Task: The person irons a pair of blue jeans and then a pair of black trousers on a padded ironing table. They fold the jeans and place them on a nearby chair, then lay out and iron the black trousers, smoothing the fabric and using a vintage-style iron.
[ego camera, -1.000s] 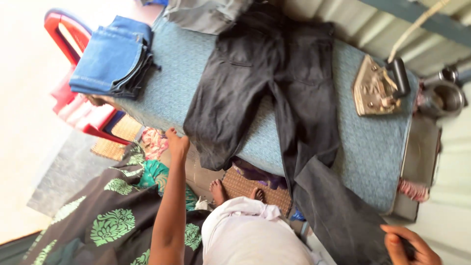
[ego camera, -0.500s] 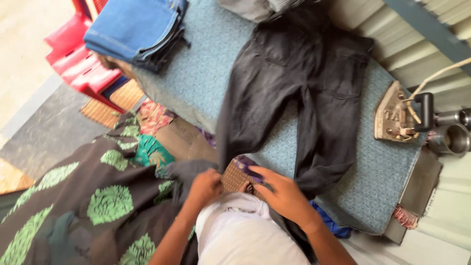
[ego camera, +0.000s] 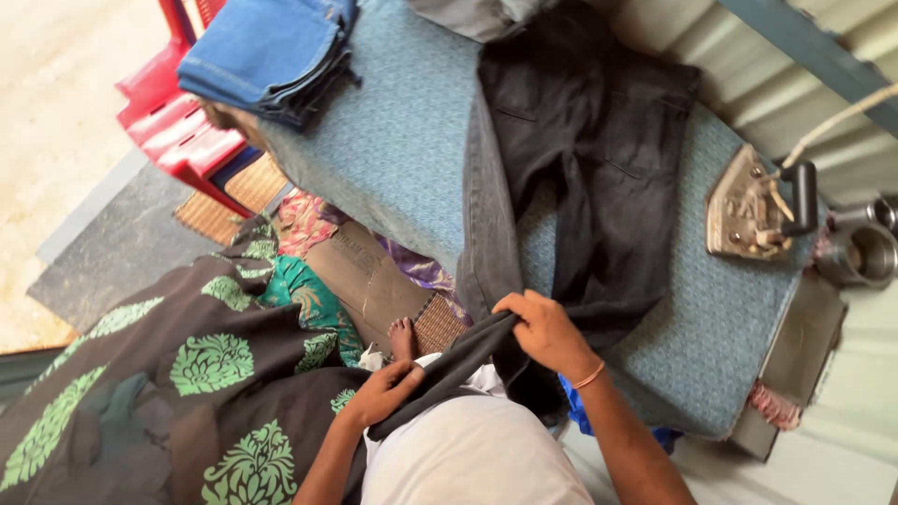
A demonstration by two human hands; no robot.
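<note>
The black trousers (ego camera: 580, 159) lie spread on the blue-padded desk (ego camera: 402, 140), their leg ends hanging over its near edge. The left hand (ego camera: 383, 393) and right hand (ego camera: 543, 327) are each closed on a leg end. An iron (ego camera: 748, 210) stands right of the trousers; a metal pot (ego camera: 865, 252), contents unclear, sits beyond it.

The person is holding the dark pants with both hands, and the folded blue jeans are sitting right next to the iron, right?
Not quite. Both hands, left hand and right hand, do grip the dark pants. But the head view shows the folded blue jeans at the opposite end of the table from the iron, with the pants between them.
</note>
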